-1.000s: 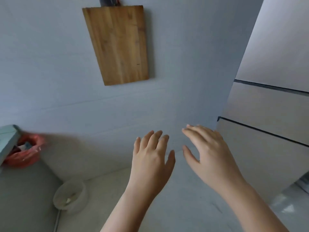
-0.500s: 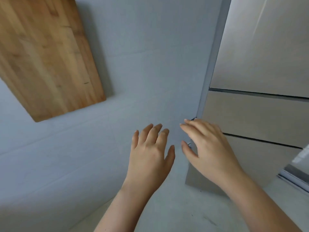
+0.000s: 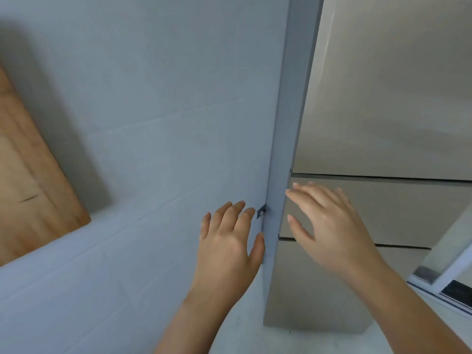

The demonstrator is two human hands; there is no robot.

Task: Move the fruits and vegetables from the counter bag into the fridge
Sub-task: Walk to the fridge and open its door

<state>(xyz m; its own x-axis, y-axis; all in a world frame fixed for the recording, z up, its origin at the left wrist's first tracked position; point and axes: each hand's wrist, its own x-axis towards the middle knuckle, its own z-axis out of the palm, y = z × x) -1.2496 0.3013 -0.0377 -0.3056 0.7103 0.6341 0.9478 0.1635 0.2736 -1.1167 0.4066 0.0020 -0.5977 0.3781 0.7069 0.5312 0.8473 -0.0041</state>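
Hands (image 3: 227, 241) (image 3: 329, 226) (both empty) reach toward fridge (image 3: 383, 123).

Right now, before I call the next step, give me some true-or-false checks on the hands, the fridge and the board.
1. The left hand and right hand are both empty, fingers straight. True.
2. The fridge stands open. False: its fronts look shut, with only thin dark seams between them.
3. A wooden cutting board lies against the tiled wall at the left. True.
4. The right hand is in front of the tiled wall. False: it is in front of the fridge; the left hand is the one in front of the wall.
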